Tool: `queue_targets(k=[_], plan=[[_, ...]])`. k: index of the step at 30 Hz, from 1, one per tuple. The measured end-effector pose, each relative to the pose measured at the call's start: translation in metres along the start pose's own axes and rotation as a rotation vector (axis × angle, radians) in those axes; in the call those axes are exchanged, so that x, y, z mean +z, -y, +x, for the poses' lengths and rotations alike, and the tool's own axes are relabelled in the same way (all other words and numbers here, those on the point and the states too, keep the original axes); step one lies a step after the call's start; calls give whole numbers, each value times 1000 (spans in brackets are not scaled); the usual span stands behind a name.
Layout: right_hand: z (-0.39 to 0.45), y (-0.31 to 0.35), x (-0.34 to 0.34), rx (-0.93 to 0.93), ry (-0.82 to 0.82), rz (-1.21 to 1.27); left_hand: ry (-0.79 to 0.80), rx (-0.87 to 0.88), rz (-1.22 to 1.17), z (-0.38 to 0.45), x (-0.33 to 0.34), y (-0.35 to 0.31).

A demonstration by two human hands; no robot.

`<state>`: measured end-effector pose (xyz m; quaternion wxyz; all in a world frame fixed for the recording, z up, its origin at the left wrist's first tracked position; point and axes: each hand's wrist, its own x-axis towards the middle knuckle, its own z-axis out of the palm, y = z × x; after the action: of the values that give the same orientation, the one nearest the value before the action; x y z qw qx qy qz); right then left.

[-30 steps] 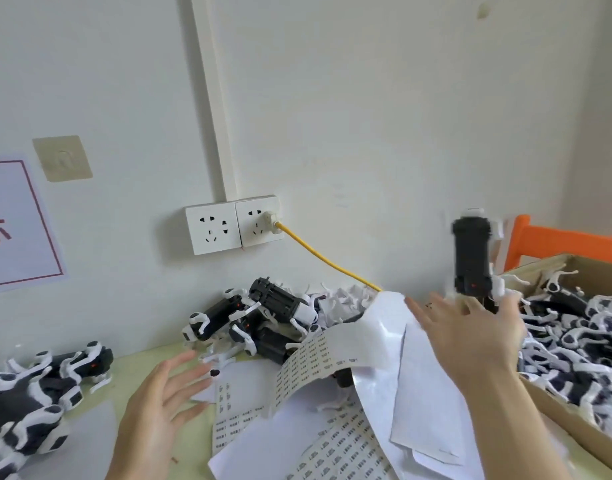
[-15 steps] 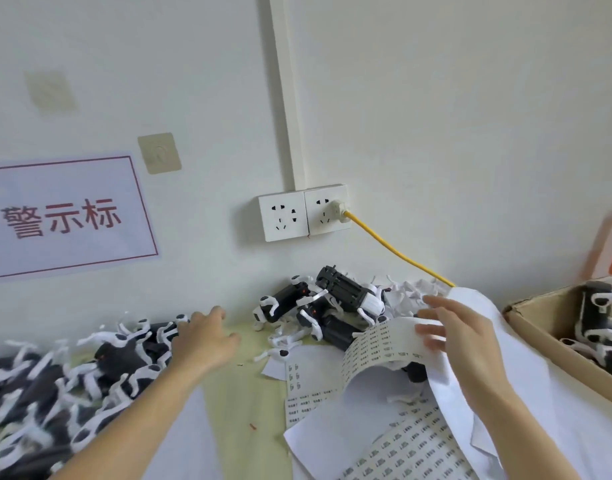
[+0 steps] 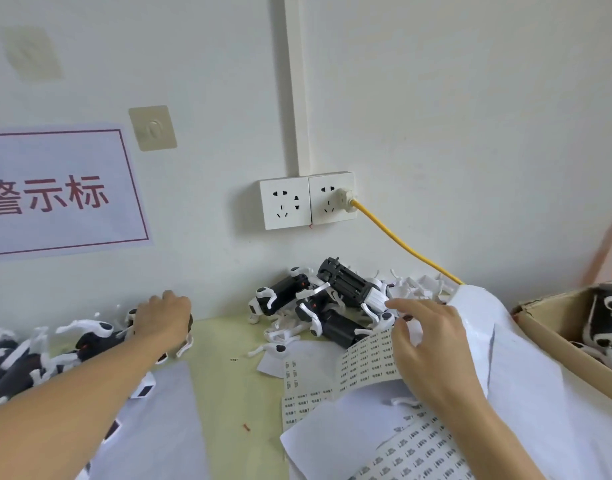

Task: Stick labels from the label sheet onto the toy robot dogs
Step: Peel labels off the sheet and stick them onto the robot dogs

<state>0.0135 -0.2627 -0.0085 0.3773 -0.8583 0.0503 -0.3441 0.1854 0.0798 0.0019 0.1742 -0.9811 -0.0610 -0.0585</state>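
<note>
My left hand (image 3: 162,322) reaches into a pile of black and white toy robot dogs (image 3: 90,337) at the left and curls over one dog, which it mostly hides. My right hand (image 3: 427,344) hovers over a curled label sheet (image 3: 367,358), fingers spread and touching its raised edge. A second heap of toy dogs (image 3: 346,289) lies against the wall just beyond that sheet. Another label sheet (image 3: 412,452) lies flat near the bottom.
A cardboard box (image 3: 557,344) holding more toy dogs (image 3: 606,317) stands at the right. White paper sheets (image 3: 166,427) cover parts of the pale green table (image 3: 228,375). A yellow cable (image 3: 401,240) runs from the wall socket (image 3: 308,202) down behind the papers.
My left hand has reached further into the left pile and curled round a dog. My right hand has slid down over the curled label sheet. The view has shifted left.
</note>
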Motion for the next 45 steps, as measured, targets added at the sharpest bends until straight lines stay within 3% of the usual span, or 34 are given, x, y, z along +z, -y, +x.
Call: queue_targets(k=[4,13,19,26,31,34,40,45], plan=[[-1,-3,1,56,24,61,-104,52,-42,-3,-6,-13],[-1,-5,-2,99,19,123,-531,141,-780,-72,-47,-58],[-1,-5,-7,129,-18,99,-642,82,-881,-135,-66,-99],[-3,-5,-13,224,20,22,-613,-30,-731,-183,-47,-117],[-1,-5,-17,354,213,-174,-483,-60,-615,-179,-28,-111],[0,-5,-21,405,271,-173,-416,-91,-561,-173,-25,-106],[0,-9,-25,431,250,-246,-386,-85,-592,-166,-29,-102],[-2,-7,-26,379,306,-83,-428,-61,-711,-166,-38,-100]])
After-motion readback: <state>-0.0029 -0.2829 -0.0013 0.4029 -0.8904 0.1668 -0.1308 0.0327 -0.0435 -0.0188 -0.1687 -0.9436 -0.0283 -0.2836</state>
